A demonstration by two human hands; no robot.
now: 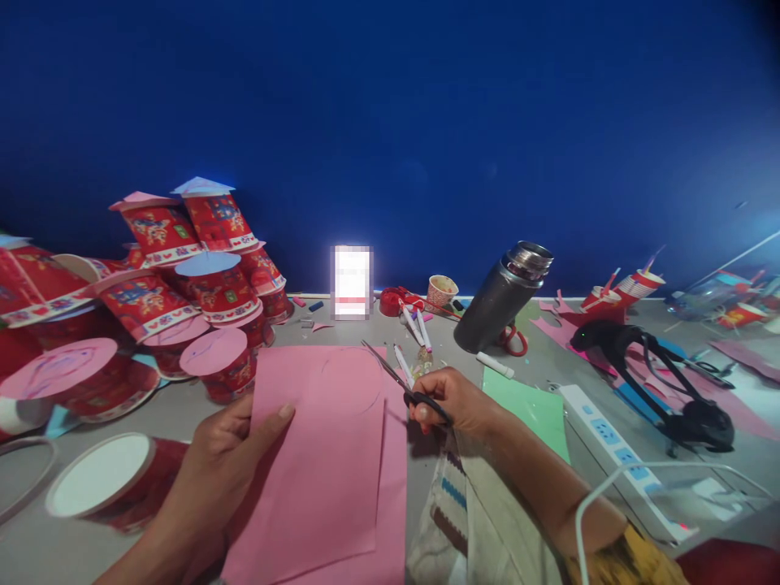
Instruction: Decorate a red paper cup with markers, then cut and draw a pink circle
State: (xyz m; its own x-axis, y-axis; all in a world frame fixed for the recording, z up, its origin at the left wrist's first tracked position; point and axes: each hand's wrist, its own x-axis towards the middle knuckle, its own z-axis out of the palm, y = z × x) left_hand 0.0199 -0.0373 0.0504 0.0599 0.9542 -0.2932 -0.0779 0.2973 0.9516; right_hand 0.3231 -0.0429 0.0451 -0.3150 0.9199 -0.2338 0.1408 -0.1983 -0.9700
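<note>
the left hand point(231, 447) grips one pink paper sheet point(329, 463) at lower centre, thumb on top; the right hand point(454, 398) is curled closed around one pair of black-handled scissors point(408, 394), blades at the sheet's upper right edge. a second pink sheet point(395, 496) lies beneath. right of centre are one dark flask point(496, 301) and one green sheet point(530, 410); at left, over six red paper cups point(149, 305) crowd the desk point(298, 335).
</note>
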